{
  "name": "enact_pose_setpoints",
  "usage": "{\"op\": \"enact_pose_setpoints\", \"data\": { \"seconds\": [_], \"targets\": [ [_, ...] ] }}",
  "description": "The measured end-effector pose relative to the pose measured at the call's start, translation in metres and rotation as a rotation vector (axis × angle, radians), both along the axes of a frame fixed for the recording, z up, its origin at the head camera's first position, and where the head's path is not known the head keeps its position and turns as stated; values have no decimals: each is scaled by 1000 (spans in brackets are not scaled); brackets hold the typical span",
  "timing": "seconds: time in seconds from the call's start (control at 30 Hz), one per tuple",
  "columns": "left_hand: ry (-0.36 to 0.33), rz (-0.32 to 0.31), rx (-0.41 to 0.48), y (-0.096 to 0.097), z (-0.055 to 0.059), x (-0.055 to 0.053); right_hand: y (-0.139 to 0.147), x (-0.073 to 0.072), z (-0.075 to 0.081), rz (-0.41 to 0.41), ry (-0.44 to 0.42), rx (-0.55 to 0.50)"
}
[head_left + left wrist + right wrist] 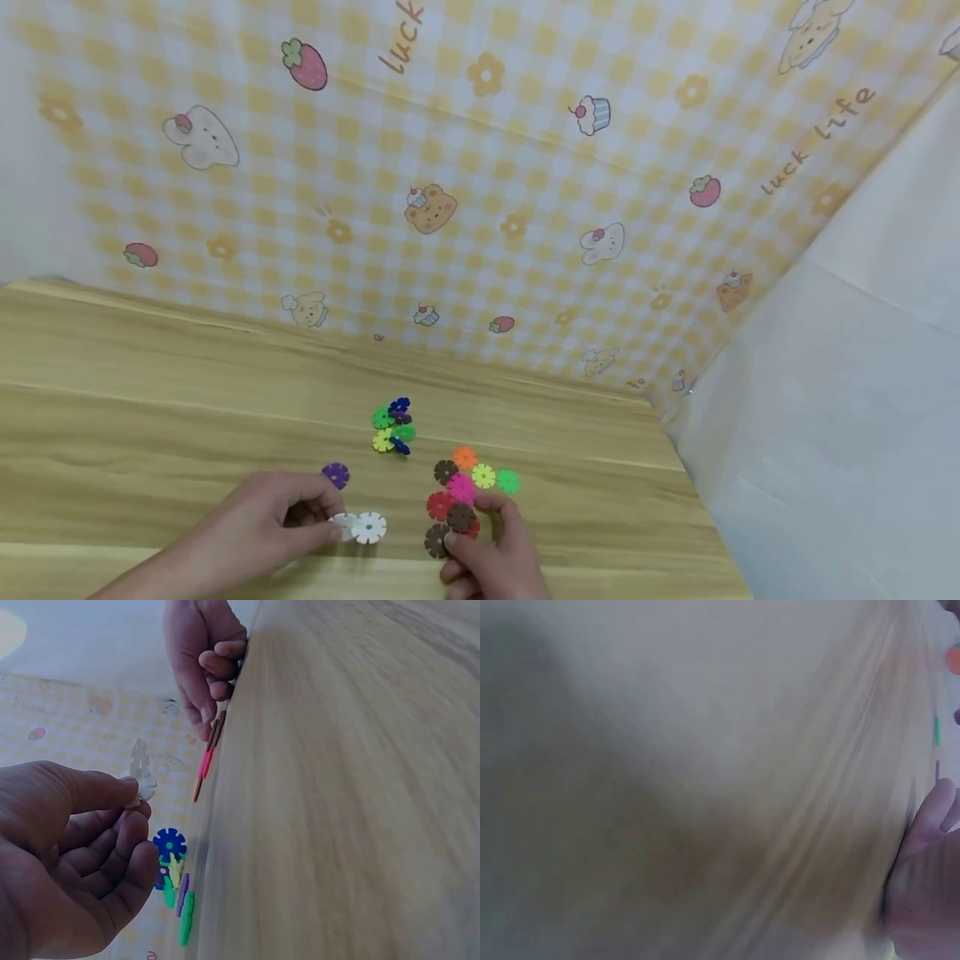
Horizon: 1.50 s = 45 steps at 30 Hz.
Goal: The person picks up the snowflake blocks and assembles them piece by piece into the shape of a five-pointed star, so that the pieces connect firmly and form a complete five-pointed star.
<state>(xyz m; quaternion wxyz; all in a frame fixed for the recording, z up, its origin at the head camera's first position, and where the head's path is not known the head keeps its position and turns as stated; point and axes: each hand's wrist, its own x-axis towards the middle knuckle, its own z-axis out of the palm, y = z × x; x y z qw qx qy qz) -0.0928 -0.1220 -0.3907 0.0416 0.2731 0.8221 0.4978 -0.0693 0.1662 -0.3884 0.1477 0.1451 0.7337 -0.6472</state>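
Note:
My left hand (273,521) pinches a pair of white notched plastic discs (369,527) between thumb and fingers, held over the table. In the left wrist view the discs (140,761) stand edge-on at the fingertips. My right hand (498,554) curls its thumb and index finger round the near end of a joined group of notched discs, at the brown disc (461,517) and a red one. The group also holds a pink disc (461,488), an orange disc (465,457), a yellow disc (483,476) and a green disc (507,481). Most of the right wrist view is blurred.
A second cluster of notched discs (384,440), in green, blue, yellow and purple, stands farther back on the wooden table (187,375). A loose purple disc (336,475) lies just beyond my left hand. A checked cloth (465,150) hangs behind.

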Motion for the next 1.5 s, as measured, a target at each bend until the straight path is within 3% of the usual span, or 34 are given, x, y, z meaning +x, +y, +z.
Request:
{"op": "enact_pose_setpoints", "data": {
  "seconds": [0.3, 0.53, 0.77, 0.97, 1.3, 1.5],
  "targets": [
    [-32, 23, -26, 2, 3, 1, -6, -7, 4, 62, -33, 91],
    [-82, 28, 9, 1, 5, 2, -3, -6, 5, 84, -55, 51],
    [-65, 62, -30, -1, 8, 2, 1, -8, 6, 125, -50, -1],
    [-71, 39, -20, 1, 8, 0, 7, -4, 3, 65, -43, -125],
    [-50, 44, 18, 8, 7, -1, 9, 3, 2, -36, -21, -237],
    [-50, 25, 53, 12, 6, -1, -6, 2, 10, -36, 34, -261]
  ]
}}
